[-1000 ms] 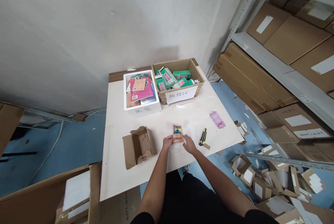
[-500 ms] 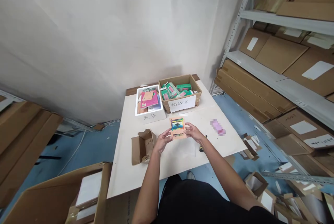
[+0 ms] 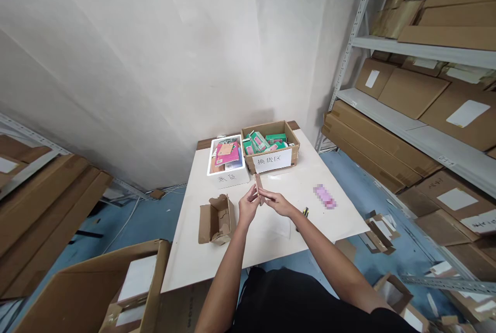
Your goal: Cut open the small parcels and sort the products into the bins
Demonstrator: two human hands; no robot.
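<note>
A small, thin booklet [image 3: 258, 182] is held over the middle of the white table, turned nearly edge-on, so its printed cover hardly shows. My left hand [image 3: 249, 205] pinches its near left side, with thumb and fingers closed. On the right side, the fingers of my right hand [image 3: 276, 202] press against it. An opened brown carton [image 3: 204, 224] stands left of my hands. Beyond them are a white foam box [image 3: 232, 178] holding booklets and a pink pack, and a cardboard box [image 3: 296, 154] filled with several green boxes [image 3: 276, 138].
A black-and-yellow cutter [image 3: 305, 212] lies by my right forearm on the table [image 3: 186, 266]. Farther right is a blurred pink item [image 3: 325, 197]. A large open carton [image 3: 89, 266] stands at lower left. Shelves with cartons [image 3: 413, 90] rise on the right.
Both hands have turned the booklet from its colourful front face to nearly edge-on. The hands have come closer together, and the camera view has shifted slightly.
</note>
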